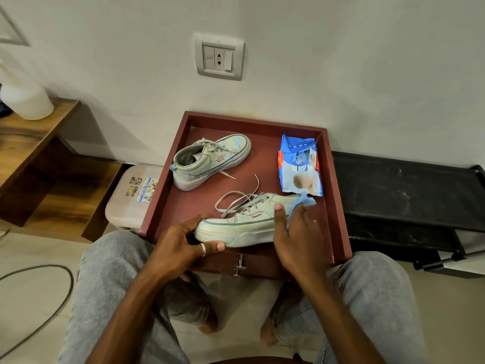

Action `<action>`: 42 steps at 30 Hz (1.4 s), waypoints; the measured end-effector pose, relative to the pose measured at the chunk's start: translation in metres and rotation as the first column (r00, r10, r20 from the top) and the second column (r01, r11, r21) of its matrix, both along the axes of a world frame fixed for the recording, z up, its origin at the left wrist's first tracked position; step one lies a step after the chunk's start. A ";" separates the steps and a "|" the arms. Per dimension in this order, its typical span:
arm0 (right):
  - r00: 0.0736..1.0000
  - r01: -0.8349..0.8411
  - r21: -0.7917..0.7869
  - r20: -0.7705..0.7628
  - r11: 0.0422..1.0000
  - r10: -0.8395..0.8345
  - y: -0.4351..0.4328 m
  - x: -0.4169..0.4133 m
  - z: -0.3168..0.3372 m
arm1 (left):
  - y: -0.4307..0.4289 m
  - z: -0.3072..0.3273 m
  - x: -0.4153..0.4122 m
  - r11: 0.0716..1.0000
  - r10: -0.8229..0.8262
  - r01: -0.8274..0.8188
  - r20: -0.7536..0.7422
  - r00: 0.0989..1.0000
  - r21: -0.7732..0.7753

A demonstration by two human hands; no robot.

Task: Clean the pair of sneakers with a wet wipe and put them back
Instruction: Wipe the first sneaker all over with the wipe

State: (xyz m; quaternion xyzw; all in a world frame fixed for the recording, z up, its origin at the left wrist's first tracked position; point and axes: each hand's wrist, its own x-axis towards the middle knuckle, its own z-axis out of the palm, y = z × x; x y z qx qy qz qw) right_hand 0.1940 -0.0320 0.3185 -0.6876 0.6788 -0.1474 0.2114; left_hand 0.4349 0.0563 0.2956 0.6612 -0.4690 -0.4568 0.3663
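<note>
A maroon drawer (262,166) is sitting pulled out in the middle of the frame, against a white wall, and it is holding both sneakers. The near sneaker (244,227) is lying along the drawer's front edge with its laces loose. The left hand (181,245) is gripping its left end: the fingers (195,221) are curling behind the upper while the thumb, wearing a ring, is lying along the sole. The right hand (299,237) is covering the shoe's right end, its fingers (301,214) bending over a blue wipe (307,202) and pressing it against the upper, with the thumb spreading out across the side. A corner of the wipe is sticking out past the fingertips.

The far sneaker (210,161) is standing at the drawer's upper left, untouched. A blue and white pack (299,166) is lying at the upper right, its flap open, just beyond the wipe.

A switch plate (219,57) is showing on the wall above. A white bottle (26,101) is standing on a wooden shelf (34,135) at the upper left, and a cable (60,298) is curving over the floor at the lower left.
</note>
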 end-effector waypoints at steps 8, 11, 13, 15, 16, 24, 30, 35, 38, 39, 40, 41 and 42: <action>0.997 -0.022 0.065 0.073 0.998 0.017 -0.021 -0.008 0.003 | 0.000 0.003 -0.002 1.000 0.000 0.000 -0.004 1.000 0.000; 0.956 0.071 0.137 0.274 0.988 -0.107 -0.034 -0.017 0.006 | 0.000 0.003 -0.002 1.000 -0.016 0.016 0.004 1.000 -0.003; 0.967 0.064 0.117 0.238 0.991 -0.090 -0.030 -0.015 0.005 | -0.001 0.003 -0.002 1.000 -0.014 0.015 0.008 1.000 -0.007; 0.994 0.023 0.038 0.103 0.999 -0.027 -0.018 -0.008 0.003 | -0.001 0.002 -0.002 1.000 -0.011 0.011 0.018 1.000 -0.003; 0.998 0.001 0.009 0.055 1.000 -0.001 -0.010 -0.003 0.004 | -0.001 0.002 -0.002 1.000 -0.010 0.010 0.019 1.000 -0.003; 0.998 -0.064 0.034 0.022 0.997 0.063 -0.009 -0.002 0.002 | 0.000 0.005 -0.002 1.000 -0.008 0.008 0.025 1.000 0.009; 0.978 0.059 0.139 0.191 0.989 -0.085 -0.024 -0.015 -0.002 | 0.001 0.006 -0.003 1.000 0.005 -0.005 0.047 0.999 0.000; 0.997 -0.004 0.054 -0.082 0.999 0.009 0.003 0.000 0.008 | 0.000 0.007 -0.005 1.000 0.015 -0.015 0.056 0.998 -0.012; 0.974 -0.084 0.035 -0.208 0.996 0.089 0.025 0.010 0.011 | 0.000 0.005 -0.002 1.000 0.007 -0.007 0.048 0.999 -0.001; 0.968 -0.101 0.031 -0.226 0.994 0.106 0.028 0.013 0.012 | 0.000 0.005 -0.002 1.000 0.005 -0.005 0.047 0.999 -0.002; 0.967 -0.109 0.026 -0.228 0.994 0.112 0.027 0.013 0.011 | 0.000 0.005 -0.003 1.000 0.005 -0.005 0.045 0.999 -0.007; 0.970 -0.109 0.027 -0.215 0.994 0.112 0.022 0.012 0.010 | -0.001 0.005 -0.004 1.000 0.007 -0.006 0.040 0.999 -0.013; 0.978 -0.097 0.037 -0.184 0.995 0.102 0.015 0.009 0.007 | -0.001 0.005 -0.005 1.000 0.009 -0.009 0.033 0.999 -0.018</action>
